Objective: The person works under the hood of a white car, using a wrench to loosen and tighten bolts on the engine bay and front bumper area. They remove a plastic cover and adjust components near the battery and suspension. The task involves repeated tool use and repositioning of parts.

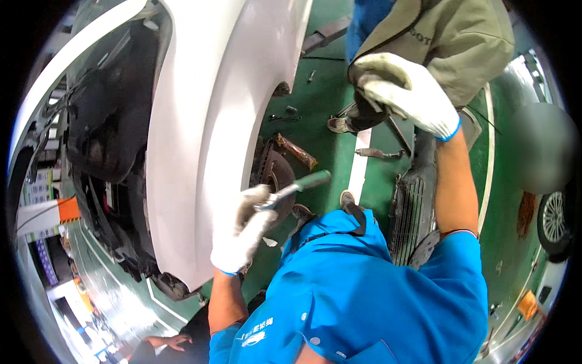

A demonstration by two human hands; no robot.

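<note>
My left hand (pixel 239 233), in a white knit glove, is closed around the metal end of a tool with a green handle (pixel 314 180). The handle points away to the right, and motion blur hides the tool's exact kind. Beside that hand stands the white car fender (pixel 206 139), its wheel arch curving over a brake disc (pixel 284 173). Farther off to the right, my right hand (pixel 412 94), also gloved, is raised with its fingers curled toward the thumb. It overlaps a co-worker's khaki jacket (pixel 467 42); whatever lies within its fingers is hidden.
A strut-like part (pixel 296 150) lies near the disc, and another rod-shaped part (pixel 379 153) rests on the green floor. A dark grille-like panel (pixel 407 212) stands right of my legs. One wheel (pixel 553 221) is at the far right. Another person's hand (pixel 179 341) shows lower left.
</note>
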